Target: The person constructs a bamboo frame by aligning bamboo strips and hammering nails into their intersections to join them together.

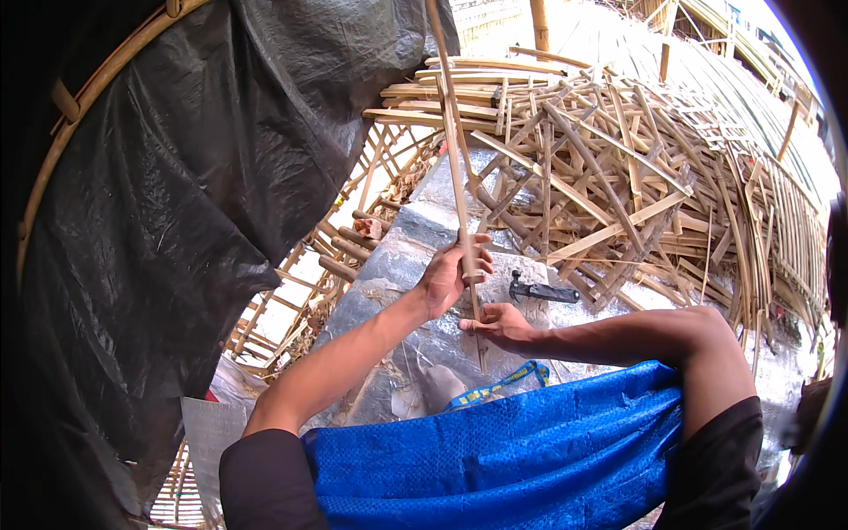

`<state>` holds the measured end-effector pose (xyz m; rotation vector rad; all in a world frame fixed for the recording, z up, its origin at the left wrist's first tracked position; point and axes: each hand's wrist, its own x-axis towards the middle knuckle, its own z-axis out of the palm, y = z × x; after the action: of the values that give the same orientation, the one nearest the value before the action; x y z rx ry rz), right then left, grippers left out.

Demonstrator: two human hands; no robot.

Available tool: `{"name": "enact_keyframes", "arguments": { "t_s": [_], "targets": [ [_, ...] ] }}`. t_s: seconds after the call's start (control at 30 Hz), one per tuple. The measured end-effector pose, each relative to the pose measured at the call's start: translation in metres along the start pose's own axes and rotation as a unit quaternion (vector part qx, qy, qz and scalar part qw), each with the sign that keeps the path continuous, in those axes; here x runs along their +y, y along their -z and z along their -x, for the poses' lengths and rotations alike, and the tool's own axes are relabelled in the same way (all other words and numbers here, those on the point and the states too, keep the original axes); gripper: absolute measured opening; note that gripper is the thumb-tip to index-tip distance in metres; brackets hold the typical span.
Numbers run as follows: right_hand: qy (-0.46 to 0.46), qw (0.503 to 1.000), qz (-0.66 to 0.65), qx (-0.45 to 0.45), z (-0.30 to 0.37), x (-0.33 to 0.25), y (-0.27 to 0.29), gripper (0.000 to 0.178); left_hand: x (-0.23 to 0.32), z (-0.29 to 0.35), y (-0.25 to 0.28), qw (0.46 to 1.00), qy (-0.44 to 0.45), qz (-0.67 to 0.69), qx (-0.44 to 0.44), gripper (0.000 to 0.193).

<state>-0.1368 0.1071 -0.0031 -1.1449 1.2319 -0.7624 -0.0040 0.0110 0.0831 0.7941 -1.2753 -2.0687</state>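
Note:
A long, narrow bamboo strip (459, 190) stands nearly upright before me, its top running out past the upper edge of the view. My left hand (449, 276) is closed round its lower part. Just below, my right hand (502, 325) pinches the same strip near its bottom end, thumb toward the left. Beside my right hand lies a black tool (543, 291) with a long handle and a small hooked head, its exact kind unclear. A blue woven plastic sheet (495, 450) covers my lap, and a blue and yellow strap (499, 384) rests at its edge.
A tangled heap of split bamboo pieces (609, 177) rises at the far right. Longer strips (477, 88) are stacked behind it. Black plastic sheeting (177, 177) hangs on the left. Below me spreads a worn silvery sheet (389, 274), with bamboo lattice (265, 309) beyond its left edge.

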Motion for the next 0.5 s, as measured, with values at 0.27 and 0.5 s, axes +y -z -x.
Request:
{"name": "enact_keyframes", "arguments": {
  "t_s": [0.27, 0.5],
  "targets": [
    [-0.039, 0.996, 0.060, 0.060, -0.003, 0.006, 0.002, 0.055, 0.004, -0.001, -0.008, 0.997, 0.010, 0.063, -0.032, 0.039],
    [-0.019, 0.996, 0.036, 0.079, -0.012, 0.018, -0.003, 0.048, -0.006, -0.003, 0.004, 0.999, -0.017, -0.012, 0.040, 0.028]
  ]
}}
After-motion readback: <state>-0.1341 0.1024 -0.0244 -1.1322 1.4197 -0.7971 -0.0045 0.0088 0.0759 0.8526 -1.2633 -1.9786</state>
